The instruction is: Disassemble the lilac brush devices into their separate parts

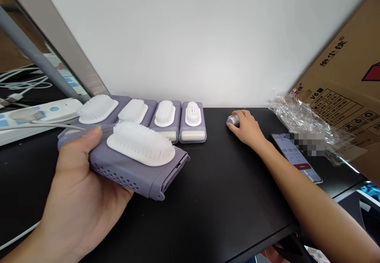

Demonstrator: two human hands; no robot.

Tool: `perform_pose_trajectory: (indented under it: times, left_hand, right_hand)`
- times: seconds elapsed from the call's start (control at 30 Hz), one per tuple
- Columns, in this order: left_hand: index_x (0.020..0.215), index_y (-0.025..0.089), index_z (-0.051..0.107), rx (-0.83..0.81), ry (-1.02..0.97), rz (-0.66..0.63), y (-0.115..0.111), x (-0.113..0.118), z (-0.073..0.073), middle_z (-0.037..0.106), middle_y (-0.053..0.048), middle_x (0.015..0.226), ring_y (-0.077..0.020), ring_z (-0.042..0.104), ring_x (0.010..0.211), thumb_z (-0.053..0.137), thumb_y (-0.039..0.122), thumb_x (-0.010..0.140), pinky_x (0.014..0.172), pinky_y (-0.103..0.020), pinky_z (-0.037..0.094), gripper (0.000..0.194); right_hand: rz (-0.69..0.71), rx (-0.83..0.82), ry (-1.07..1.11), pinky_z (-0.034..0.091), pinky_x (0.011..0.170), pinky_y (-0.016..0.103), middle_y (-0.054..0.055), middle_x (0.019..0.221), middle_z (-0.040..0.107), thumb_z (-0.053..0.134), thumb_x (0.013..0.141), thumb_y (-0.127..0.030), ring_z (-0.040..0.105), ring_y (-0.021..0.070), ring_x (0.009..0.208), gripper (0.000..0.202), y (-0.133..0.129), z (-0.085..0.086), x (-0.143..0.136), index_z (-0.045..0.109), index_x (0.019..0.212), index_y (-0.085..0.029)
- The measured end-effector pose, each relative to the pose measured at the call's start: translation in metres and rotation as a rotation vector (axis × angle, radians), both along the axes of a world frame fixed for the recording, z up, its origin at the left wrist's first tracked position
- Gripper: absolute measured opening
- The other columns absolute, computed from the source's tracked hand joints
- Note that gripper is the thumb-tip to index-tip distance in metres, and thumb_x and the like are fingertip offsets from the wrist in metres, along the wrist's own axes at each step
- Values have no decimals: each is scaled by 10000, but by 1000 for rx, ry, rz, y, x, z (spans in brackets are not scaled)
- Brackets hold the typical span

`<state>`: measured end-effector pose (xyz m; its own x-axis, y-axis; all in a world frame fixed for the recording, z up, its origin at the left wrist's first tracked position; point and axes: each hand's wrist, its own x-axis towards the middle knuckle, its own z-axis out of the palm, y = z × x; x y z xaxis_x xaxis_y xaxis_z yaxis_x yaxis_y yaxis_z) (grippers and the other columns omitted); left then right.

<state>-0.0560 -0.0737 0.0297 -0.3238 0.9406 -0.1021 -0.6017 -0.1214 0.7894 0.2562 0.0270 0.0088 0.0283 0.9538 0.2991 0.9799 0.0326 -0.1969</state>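
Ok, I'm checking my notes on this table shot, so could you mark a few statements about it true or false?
1. The left hand holds a purple case with a white brush on top. True.
2. The right hand grasps a white brush. False: it is on a small grey object.
3. Four brush-topped cases stand by the wall. True.
4. The phone has a dark screen. False: its screen is lit.

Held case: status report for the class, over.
Left grip holds case, brush up. Right grip around silver object. Four more cases behind; cable close by left grip.
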Motion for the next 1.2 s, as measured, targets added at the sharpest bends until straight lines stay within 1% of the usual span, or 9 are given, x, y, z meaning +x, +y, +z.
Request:
perform_pose_trajectory:
  times: [0.2, 0.33, 0.43, 0.53, 0.67, 0.77, 0.83, 1.0, 1.2]
  left_hand:
    - [1047, 269, 778, 76, 29, -14, 1, -3, -6, 809, 32, 1319, -220, 641, 1453, 806, 366, 892, 934, -226, 685, 185]
    - [1052, 270, 792, 30, -4, 10, -1, 2, 2, 815, 47, 1309, -172, 740, 1282, 800, 353, 894, 832, -158, 677, 179]
    - [1089, 252, 802, -45, -41, 22, -3, 7, 11, 812, 58, 1324, -98, 785, 1089, 715, 333, 968, 751, -87, 639, 169]
    - [1141, 250, 805, -89, -70, 22, -3, 10, 16, 831, 69, 1223, -66, 789, 920, 635, 316, 1030, 678, -77, 622, 213]
    - [1134, 249, 795, -97, -106, 12, -6, 10, 17, 820, 82, 990, -85, 779, 788, 701, 342, 1002, 587, -121, 618, 187]
    - [1146, 243, 779, -90, -113, -13, -9, 9, 16, 825, 86, 979, -87, 773, 775, 794, 338, 940, 701, -134, 641, 227]
    - [1176, 239, 768, -91, -86, -57, -11, 10, 15, 838, 69, 1007, -113, 783, 826, 834, 361, 912, 841, -176, 656, 299]
    - [1151, 217, 758, -97, 7, -210, -15, 12, 8, 845, -38, 1041, -301, 783, 1142, 857, 571, 853, 1032, -370, 647, 473]
    - [1291, 238, 749, 64, 183, -464, -22, 3, -7, 809, -100, 1252, -420, 666, 1381, 777, 752, 851, 1134, -508, 579, 677]
  right_hand:
    - [-170, -82, -55, 518, 1063, 591, 204, 1435, 648, 645, 1002, -447, 651, 442, 1301, 463, 4, 7, 19, 666, 1411, -230]
    - [-242, -98, -65, 519, 1033, 636, 238, 1381, 667, 671, 973, -458, 662, 482, 1266, 486, 2, 12, 37, 685, 1385, -199]
    - [-187, -25, -56, 463, 1108, 679, 280, 1461, 626, 645, 995, -477, 594, 514, 1377, 558, 0, 14, 38, 655, 1453, -159]
    - [-52, 99, -30, 420, 1174, 665, 278, 1516, 601, 567, 1049, -444, 563, 483, 1433, 537, -7, 18, 22, 629, 1489, -143]
    - [252, 188, 31, 533, 1100, 507, 146, 1393, 722, 569, 1075, -434, 664, 353, 1313, 385, -34, 25, -17, 662, 1394, -238]
    - [665, 240, 110, 564, 1012, 501, 138, 1283, 769, 574, 1108, -407, 720, 335, 1190, 323, -63, 25, -47, 637, 1368, -226]
    - [824, 207, 98, 565, 1004, 502, 136, 1322, 766, 602, 1107, -434, 719, 333, 1207, 379, -79, 25, -61, 575, 1429, -235]
    - [988, 175, 93, 582, 983, 486, 165, 1423, 724, 661, 1052, -606, 727, 331, 1222, 751, -92, 25, -68, 341, 1637, -262]
    - [1032, 225, 53, 570, 831, 432, 116, 1204, 783, 704, 1008, -448, 760, 302, 993, 779, -91, 17, -68, 304, 1648, -254]
